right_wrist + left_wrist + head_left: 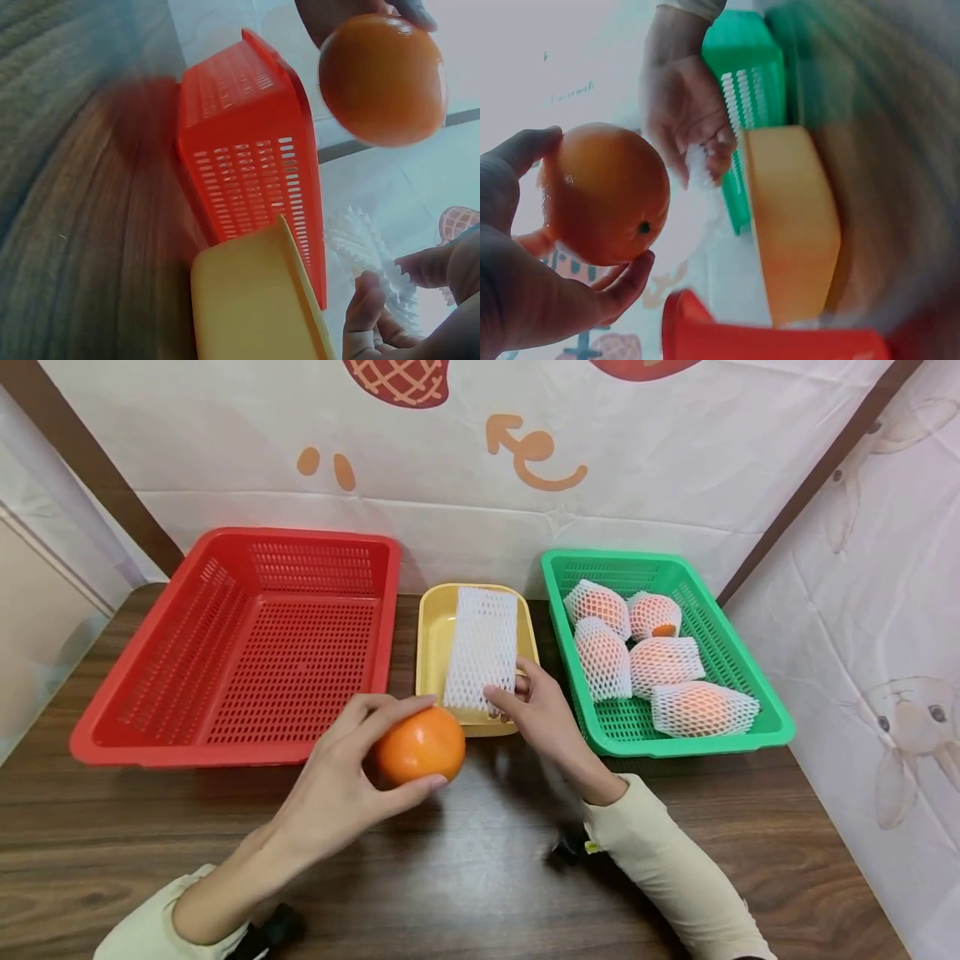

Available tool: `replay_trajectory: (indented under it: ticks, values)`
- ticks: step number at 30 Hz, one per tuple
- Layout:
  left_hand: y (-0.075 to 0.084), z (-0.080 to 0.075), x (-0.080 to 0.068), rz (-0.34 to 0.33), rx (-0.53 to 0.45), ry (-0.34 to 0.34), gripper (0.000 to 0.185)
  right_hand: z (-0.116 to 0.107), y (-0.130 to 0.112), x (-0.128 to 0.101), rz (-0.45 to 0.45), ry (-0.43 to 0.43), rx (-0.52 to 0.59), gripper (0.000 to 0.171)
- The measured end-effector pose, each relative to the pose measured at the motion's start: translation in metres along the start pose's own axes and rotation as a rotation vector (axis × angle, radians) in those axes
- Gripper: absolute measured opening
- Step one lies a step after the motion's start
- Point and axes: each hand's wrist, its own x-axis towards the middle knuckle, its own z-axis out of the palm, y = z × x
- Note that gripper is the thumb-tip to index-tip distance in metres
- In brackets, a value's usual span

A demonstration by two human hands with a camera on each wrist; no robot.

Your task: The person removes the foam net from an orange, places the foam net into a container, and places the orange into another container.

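My left hand (337, 768) grips an orange (422, 745) between thumb and fingers, above the table in front of the red basket. In the left wrist view the orange (607, 195) shows a small dark stem spot. My right hand (543, 710) pinches the near end of a white foam net sleeve (483, 647), thumb on top and fingers beneath. The sleeve lies flat over the yellow tray (431, 643). Seen from the right wrist, the sleeve's edge (375, 262) sits between thumb and fingers, apart from the orange.
A red basket (300, 668) with nothing visible inside stands at the left. At the right, a green basket (622, 739) holds several oranges in foam nets (663, 664). Behind them hangs a printed white cloth (465, 460). A dark object (570, 847) is near the right sleeve on the wooden table (480, 868).
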Motion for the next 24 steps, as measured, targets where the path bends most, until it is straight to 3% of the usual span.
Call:
replay_trajectory:
  ticks: [6,11,18,24]
  values:
    - [-0.001,-0.024,0.011,-0.036,0.016,0.045,0.068,0.000,-0.001,0.012,0.019,0.011,-0.042,0.032]
    - [-0.003,-0.046,0.023,-0.056,0.041,0.107,0.069,0.002,0.000,0.022,0.054,0.002,-0.058,0.040]
    - [-0.008,-0.076,0.040,-0.174,0.052,0.171,0.067,0.013,-0.001,0.033,0.113,0.034,-0.043,0.058]
    - [-0.015,-0.097,0.059,-0.227,0.039,0.272,0.061,0.021,-0.001,0.041,0.148,0.081,-0.056,0.059]
